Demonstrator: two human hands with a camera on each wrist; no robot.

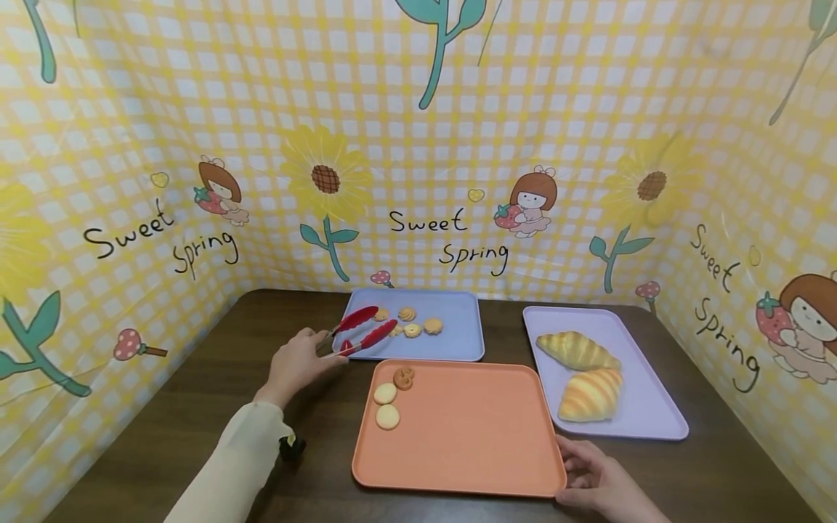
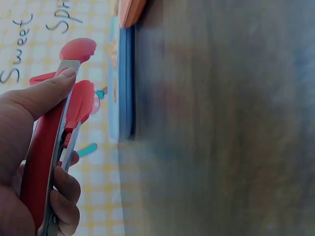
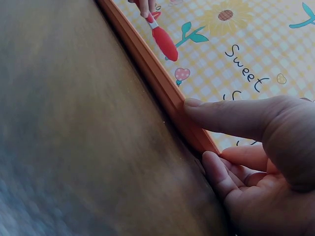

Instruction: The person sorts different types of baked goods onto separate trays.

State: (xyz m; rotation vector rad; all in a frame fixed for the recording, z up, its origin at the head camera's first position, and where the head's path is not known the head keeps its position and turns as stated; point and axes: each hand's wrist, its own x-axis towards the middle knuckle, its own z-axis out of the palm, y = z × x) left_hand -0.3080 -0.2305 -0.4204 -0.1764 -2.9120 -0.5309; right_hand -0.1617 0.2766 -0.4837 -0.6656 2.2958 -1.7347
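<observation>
In the head view my left hand [image 1: 297,367] grips red-tipped tongs [image 1: 358,322] over the left side of the blue tray [image 1: 461,316]. The tongs' tips are spread apart, near several small cookies [image 1: 433,326] lying there. The left wrist view shows my thumb along one arm of the tongs [image 2: 42,162] and my fingers curled round the other. At its near right corner, my right hand [image 1: 598,479] pinches the orange tray [image 1: 471,436]. On that tray's left side are two round pale cookies [image 1: 387,417] and a pretzel-shaped cookie [image 1: 404,378].
A lilac tray [image 1: 644,370] stands at the right, bearing a croissant [image 1: 578,350] and a striped bread roll [image 1: 591,396]. Yellow checked cloth [image 1: 425,145] walls in the back and sides of the dark wooden table [image 1: 196,407].
</observation>
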